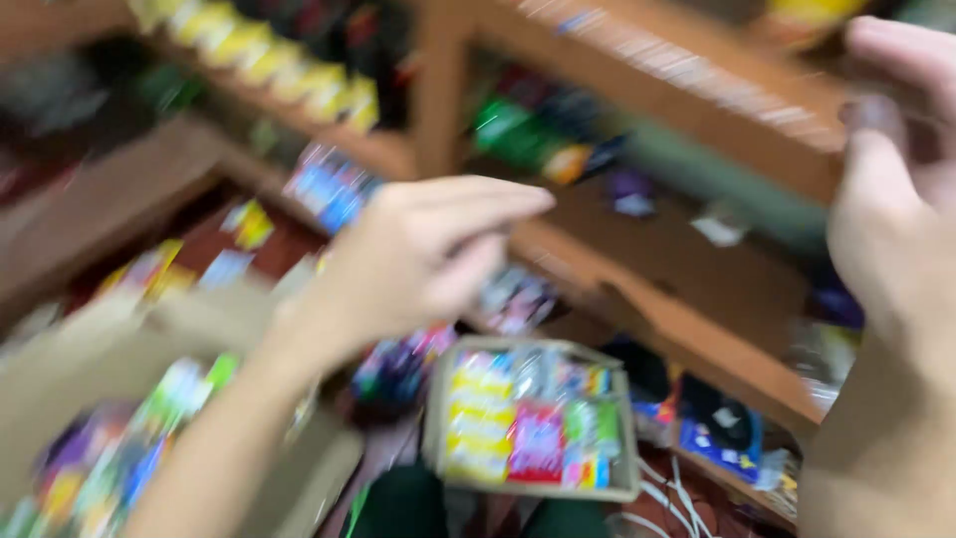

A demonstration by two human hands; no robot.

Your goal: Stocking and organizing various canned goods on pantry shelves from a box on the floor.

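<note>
The picture is smeared by motion. My left hand is raised in the middle of the view, fingers straight and pointing right toward wooden shelves; nothing shows in it. My right hand is up at the right edge with curled fingers, close to the upper shelf board; whether it holds anything is unclear. Below my left hand sits a small cardboard tray packed with colourful packets.
A large open cardboard box with several bright packets stands at lower left. Yellow packets line an upper shelf, green ones sit further right. Blue and dark packages lie on the low shelf.
</note>
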